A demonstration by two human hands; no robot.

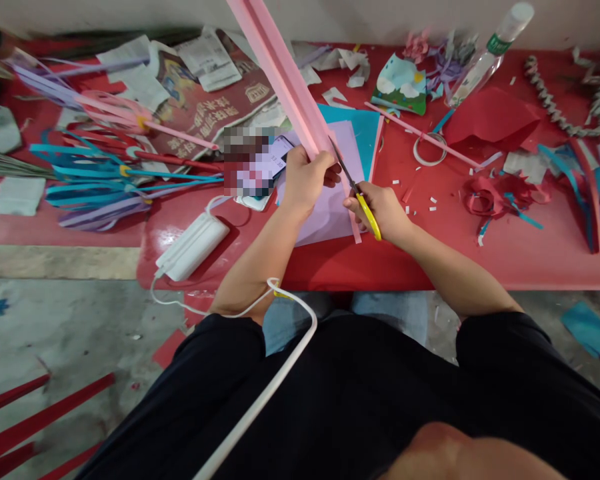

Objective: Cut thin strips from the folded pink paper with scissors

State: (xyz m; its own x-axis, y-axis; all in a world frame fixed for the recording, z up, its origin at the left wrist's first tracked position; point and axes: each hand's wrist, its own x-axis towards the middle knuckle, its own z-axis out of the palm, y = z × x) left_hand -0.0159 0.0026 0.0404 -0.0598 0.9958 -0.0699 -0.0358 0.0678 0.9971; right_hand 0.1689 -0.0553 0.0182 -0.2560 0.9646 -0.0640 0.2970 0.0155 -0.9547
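Note:
My left hand (pixel 307 177) is closed on the lower end of a long folded strip of pink paper (pixel 287 77), which slants up and left beyond the top of the view. Scissors with yellow handles (pixel 369 217) are gripped in my right hand (pixel 383 207). Their dark blades reach up along the right edge of the pink paper, close to my left fingers. A narrow pink strip (pixel 354 225) hangs down between my hands. Below them lie lilac sheets (pixel 313 225) and a blue sheet (pixel 373 127) on the red table (pixel 405 263).
A white power bank (pixel 193 247) with a cable lies left of my left arm, near a phone (pixel 265 163). Blue ribbon-like paper bundles (pixel 80 170) and newspaper (pixel 215 103) cover the left side. A clear bottle (pixel 485 63) stands at the back right. Red scraps (pixel 500 197) lie rightward.

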